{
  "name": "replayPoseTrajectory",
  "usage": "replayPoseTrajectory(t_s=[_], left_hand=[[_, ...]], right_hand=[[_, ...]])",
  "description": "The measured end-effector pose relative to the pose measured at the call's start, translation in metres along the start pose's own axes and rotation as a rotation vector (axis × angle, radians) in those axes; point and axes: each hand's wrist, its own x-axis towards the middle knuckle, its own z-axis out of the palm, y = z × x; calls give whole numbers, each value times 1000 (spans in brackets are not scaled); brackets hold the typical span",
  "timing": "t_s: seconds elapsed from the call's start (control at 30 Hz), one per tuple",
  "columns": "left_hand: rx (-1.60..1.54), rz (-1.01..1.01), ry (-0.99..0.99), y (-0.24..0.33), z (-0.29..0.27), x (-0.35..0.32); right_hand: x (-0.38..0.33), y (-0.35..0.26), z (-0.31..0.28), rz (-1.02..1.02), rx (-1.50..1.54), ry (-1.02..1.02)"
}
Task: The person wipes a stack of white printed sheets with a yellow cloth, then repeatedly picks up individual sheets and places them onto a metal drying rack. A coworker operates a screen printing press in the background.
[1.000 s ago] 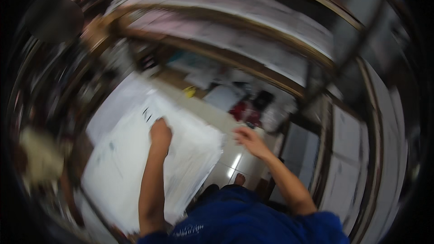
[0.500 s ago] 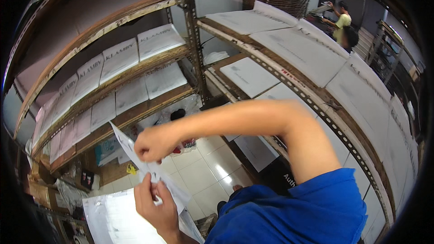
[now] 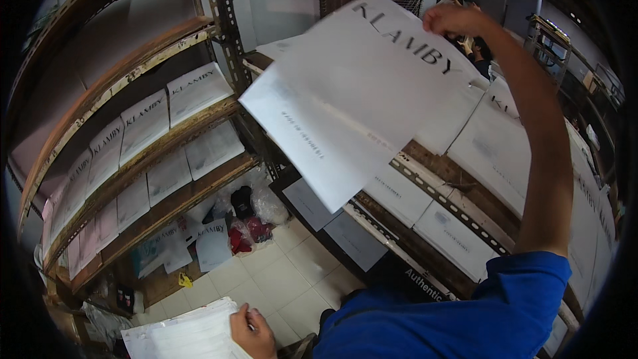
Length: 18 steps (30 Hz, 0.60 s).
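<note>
My right hand (image 3: pixel 448 20) is raised at the upper right, its fingers pinching the top corner of a thin white sheet (image 3: pixel 359 86) with dark printing. The sheet hangs tilted over the edge of the right-hand rack, its lower part bent and catching light. Low in the picture, my left hand (image 3: pixel 252 332) has its fingers curled in, beside the right edge of a stack of white sheets (image 3: pixel 179 332). Whatever lies within those fingers is hidden.
On the right, a rack (image 3: pixel 425 193) bears rows of similar sheets (image 3: pixel 492 159) on its levels. Another rack (image 3: pixel 133 166) with printed sheets curves along the left. Plastic-wrapped bundles (image 3: pixel 256 226) lie on the tiled floor (image 3: pixel 286 259). Another person (image 3: pixel 480 53) shows at the far right.
My right hand has swung from just above my left hand up and to the right, carrying the sheet over the right rack. My left hand has moved lower, and the view has shifted.
</note>
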Motion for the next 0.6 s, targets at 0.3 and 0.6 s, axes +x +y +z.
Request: replayPoseTrajectory(t_s=[0.3, 0.6], left_hand=[[97, -66, -397, -1, 61, -45], [61, -86, -438, 9, 79, -43]], right_hand=[[69, 142, 32, 117, -442, 133], [109, 218, 18, -161, -807, 362]])
